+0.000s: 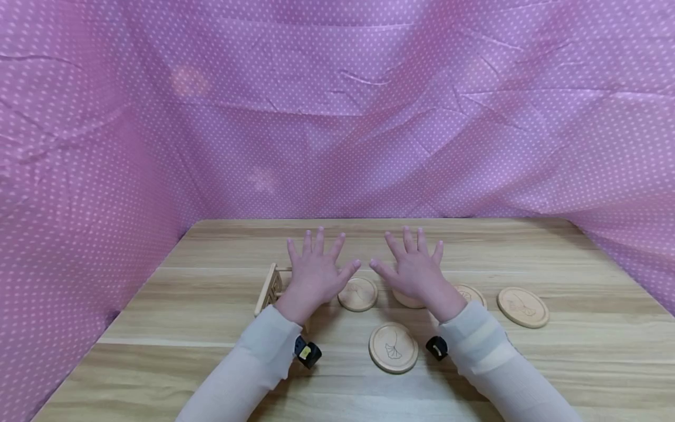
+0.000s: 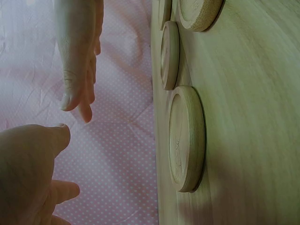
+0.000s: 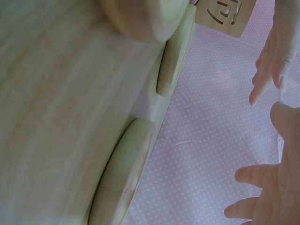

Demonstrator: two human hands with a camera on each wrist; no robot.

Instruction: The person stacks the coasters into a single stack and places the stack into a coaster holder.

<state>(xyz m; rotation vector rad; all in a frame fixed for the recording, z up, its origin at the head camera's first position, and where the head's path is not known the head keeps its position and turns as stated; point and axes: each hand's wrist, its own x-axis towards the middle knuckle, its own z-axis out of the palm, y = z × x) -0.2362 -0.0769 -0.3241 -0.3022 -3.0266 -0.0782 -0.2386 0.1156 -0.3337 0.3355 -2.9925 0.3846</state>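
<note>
Dotted cloth (image 1: 337, 146) backs your left hand (image 1: 315, 278) and right hand (image 1: 420, 275), spread empty mid-frame, apparently between steps; gripping the lower-centre disc (image 1: 394, 348) would call for curling fingers.

pinky-purple cloth (image 1: 295, 152) with little white polka dots, kinda wrinkly, hung across the back and down both sides of a light wood-look table (image 1: 200, 293), streaky grain running side to side, couple of paler lines in it

Fabric backdrop (image 1: 337, 146): pink-purple, I note, with white polka dots. Worktop (image 1: 174, 328): pale tan, streaked grain. Wooden discs (image 1: 523, 307): light tan, the nearest bearing a dark fan-shaped leaf drawing (image 1: 393, 351). Sleeves (image 1: 253, 366): off-white.
</note>
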